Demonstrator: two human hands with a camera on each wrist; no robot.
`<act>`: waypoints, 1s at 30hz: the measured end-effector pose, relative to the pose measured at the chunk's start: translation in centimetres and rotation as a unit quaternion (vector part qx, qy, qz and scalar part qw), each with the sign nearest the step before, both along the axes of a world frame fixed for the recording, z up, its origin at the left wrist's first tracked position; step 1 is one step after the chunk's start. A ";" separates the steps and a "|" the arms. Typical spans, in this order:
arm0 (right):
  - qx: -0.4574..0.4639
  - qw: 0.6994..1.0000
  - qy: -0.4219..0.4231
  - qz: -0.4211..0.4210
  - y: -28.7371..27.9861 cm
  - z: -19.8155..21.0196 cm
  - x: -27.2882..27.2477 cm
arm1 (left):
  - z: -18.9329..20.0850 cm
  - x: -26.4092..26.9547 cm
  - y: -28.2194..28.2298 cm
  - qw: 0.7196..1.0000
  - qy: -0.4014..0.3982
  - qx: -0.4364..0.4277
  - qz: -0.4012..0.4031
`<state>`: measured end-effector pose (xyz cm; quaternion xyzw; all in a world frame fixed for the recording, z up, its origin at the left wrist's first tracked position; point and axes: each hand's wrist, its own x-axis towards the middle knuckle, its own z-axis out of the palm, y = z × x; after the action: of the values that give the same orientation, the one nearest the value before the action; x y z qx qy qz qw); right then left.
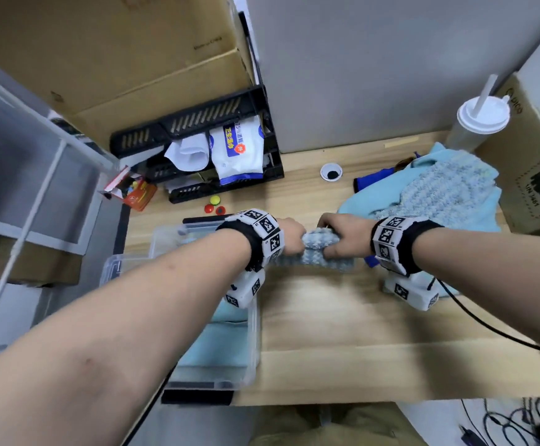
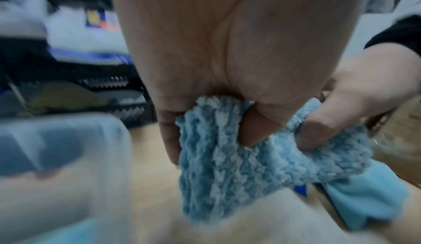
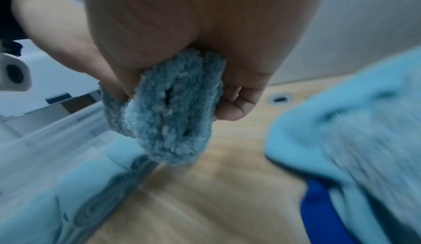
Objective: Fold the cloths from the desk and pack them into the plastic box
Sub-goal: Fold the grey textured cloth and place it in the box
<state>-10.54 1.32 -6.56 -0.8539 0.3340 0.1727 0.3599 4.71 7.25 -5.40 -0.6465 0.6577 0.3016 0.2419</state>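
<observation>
At frame centre, the left hand (image 1: 291, 235) and right hand (image 1: 342, 233) both grip a folded fluffy cloth (image 1: 320, 249) above the desk (image 1: 342, 317), just right of the box (image 1: 249, 333).

Both bare forearms reach forward and meet near the middle, each wrist wearing a band with black-and-white markers. The left hand (image 1: 291, 235) and the right hand (image 1: 342, 235) are close together, knuckles up, and their curled fingers grip the fluffy blue cloth (image 1: 318, 249) between them.
</observation>
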 end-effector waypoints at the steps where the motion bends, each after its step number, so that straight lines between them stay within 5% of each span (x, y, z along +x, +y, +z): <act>1: -0.005 1.000 -0.008 0.010 -0.3 1.1 1.0 | 1.5 0.8 -0.1 1.000 -0.013 -0.011 -0.001; 6: -0.017 0.997 -0.055 0.053 1.6 6.2 7.4 | 8.1 7.1 2.6 0.996 -0.043 -0.071 0.044; 11: -0.044 0.990 -0.043 0.130 7.1 6.7 13.5 | 9.3 11.9 8.9 0.995 -0.054 -0.015 0.079; 22: -0.039 0.956 0.110 0.270 18.7 -0.7 17.7 | -1.9 15.6 18.3 0.981 -0.036 0.178 0.072; 27: -0.037 0.931 0.183 0.314 21.5 -3.1 17.8 | -10.5 16.0 20.0 0.965 -0.068 0.252 0.017; 30: -0.044 0.924 0.199 0.324 22.0 -3.7 17.7 | -11.1 15.2 20.5 0.968 -0.090 0.234 0.007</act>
<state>7.14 23.35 -10.25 -0.8785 0.1112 0.4312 0.1728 19.90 27.73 -16.50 -0.6014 0.5398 0.3892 0.4421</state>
